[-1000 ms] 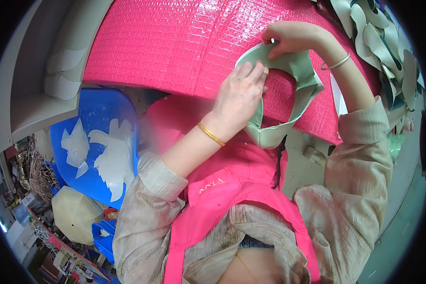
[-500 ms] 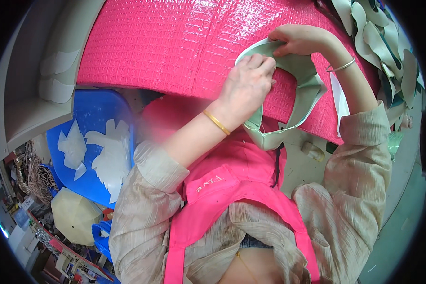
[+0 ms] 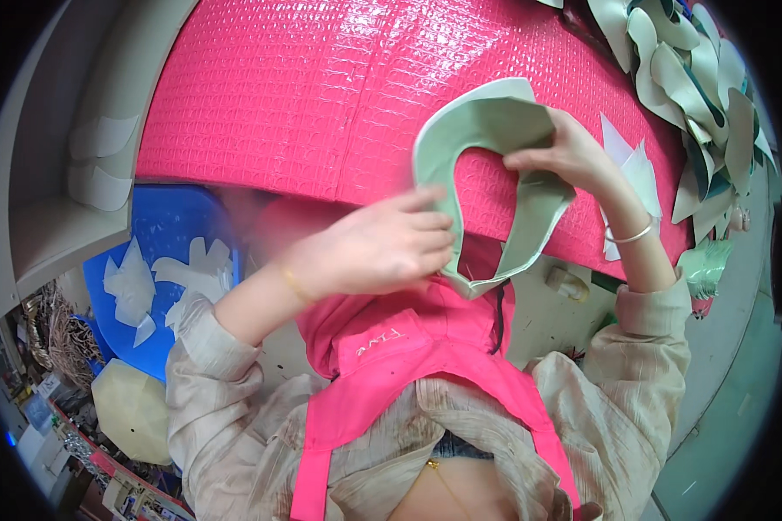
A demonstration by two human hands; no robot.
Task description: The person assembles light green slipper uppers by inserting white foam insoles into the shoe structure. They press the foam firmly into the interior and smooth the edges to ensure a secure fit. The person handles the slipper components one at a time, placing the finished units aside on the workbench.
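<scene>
A pale green, loop-shaped shoe upper [image 3: 487,122] is held up over the near edge of the pink-covered table. My right hand [image 3: 578,156] grips its right side, thumb at the inner edge and fingers behind it. At the left side of the upper is my left hand [image 3: 382,247], its fingers bent against or just beside the edge. Motion smears part of that hand, and whether it grips the upper cannot be made out.
Glossy pink sheeting covers the table [image 3: 269,95]. White paper scraps [image 3: 639,182] lie by my right wrist. Several pale green pieces [image 3: 695,87] are heaped at the far right. A blue bin [image 3: 117,321] with white scraps stands left, below a grey shelf [image 3: 61,221].
My left hand has moved down and left from the upper's inner edge to its left side. My right hand and the upper have shifted toward me, and the upper is turned more face-on.
</scene>
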